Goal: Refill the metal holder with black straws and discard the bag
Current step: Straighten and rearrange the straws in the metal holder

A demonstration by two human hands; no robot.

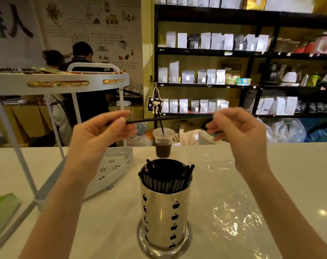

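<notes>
A shiny metal holder (pixel 165 210) with apple-shaped cut-outs stands on the white counter, packed with several black straws (pixel 164 181). Above it, both hands hold one black straw (pixel 170 119) level. My left hand (pixel 104 130) pinches its left end between thumb and fingers. My right hand (pixel 237 131) grips the right end, which also pokes out below the fingers. The clear plastic bag (pixel 232 208) lies flat and crinkled on the counter, right of the holder.
A plastic cup of dark coffee (pixel 163 144) with a straw stands behind the holder. A white two-tier rack (pixel 110 166) occupies the left of the counter, a green booklet (pixel 1 212) lies at the left edge. Two people stand behind the rack; shelves of bags fill the background.
</notes>
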